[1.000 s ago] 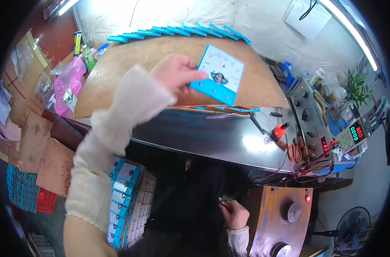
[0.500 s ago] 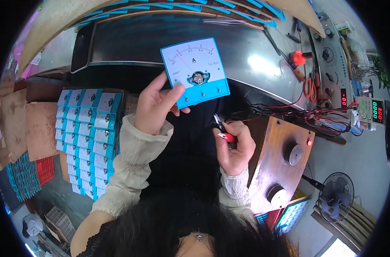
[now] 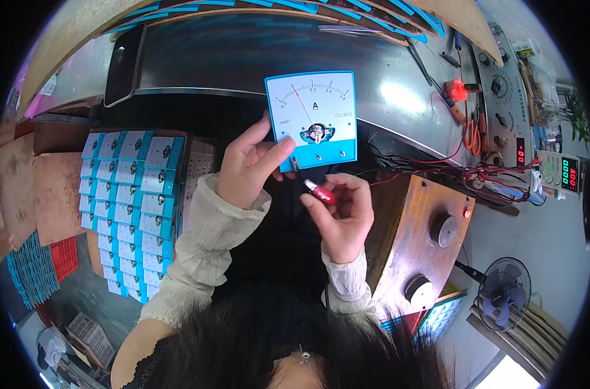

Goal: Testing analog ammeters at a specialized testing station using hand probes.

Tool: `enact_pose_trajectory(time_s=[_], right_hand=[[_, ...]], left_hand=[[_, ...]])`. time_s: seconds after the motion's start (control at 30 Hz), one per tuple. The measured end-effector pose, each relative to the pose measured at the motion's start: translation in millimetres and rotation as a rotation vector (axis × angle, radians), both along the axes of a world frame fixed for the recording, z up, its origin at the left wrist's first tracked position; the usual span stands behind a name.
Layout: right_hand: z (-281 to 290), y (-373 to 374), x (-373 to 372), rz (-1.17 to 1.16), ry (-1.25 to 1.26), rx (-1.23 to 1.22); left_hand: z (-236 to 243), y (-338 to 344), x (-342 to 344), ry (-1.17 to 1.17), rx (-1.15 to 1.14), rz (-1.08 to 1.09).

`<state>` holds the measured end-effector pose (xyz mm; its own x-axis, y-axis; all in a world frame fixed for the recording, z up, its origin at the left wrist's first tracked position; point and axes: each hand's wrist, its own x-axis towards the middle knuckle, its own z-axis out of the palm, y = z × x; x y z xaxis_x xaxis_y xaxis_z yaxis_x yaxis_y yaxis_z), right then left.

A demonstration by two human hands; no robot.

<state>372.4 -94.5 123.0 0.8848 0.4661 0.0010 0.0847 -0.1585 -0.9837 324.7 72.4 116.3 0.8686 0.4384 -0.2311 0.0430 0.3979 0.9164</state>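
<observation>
My left hand (image 3: 251,159) grips a square ammeter (image 3: 314,110) by its lower left side, the thumb on the front. The meter has a white dial, a blue frame and several small terminals along its blue lower strip. Just below it, my right hand (image 3: 345,211) holds a red alligator clip (image 3: 321,192) and a black alligator clip (image 3: 297,166). The black clip's metal jaws are at the left terminal; whether they bite on it I cannot tell. The red clip's tip stays below the meter, apart from the terminals.
Rows of similar meters (image 3: 129,194) stand at my left. A metal bench (image 3: 210,61) lies ahead, with a phone (image 3: 125,65) and orange-handled scissors (image 3: 471,135). On the right are a box with two knobs (image 3: 415,246), a lit power supply (image 3: 559,170), red and black wires and a fan (image 3: 502,295).
The ammeter has moved right and slightly down in my left hand. My right hand has come left, bringing the black clip up to the left terminal. The dial's needle stands more upright.
</observation>
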Motion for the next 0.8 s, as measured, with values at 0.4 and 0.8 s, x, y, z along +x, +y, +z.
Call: enact_pose_trajectory(time_s=[0.4,0.8], right_hand=[[-2.4,-6.5,23.7,-0.004,-0.492,-0.100],[-10.9,-11.4,19.1,-0.101,-0.290,0.016]], left_hand=[[0.4,-2.8,3.1,-0.015,0.005,0.028],[3.2,-14.0,6.6,0.008,-0.016,0.049]])
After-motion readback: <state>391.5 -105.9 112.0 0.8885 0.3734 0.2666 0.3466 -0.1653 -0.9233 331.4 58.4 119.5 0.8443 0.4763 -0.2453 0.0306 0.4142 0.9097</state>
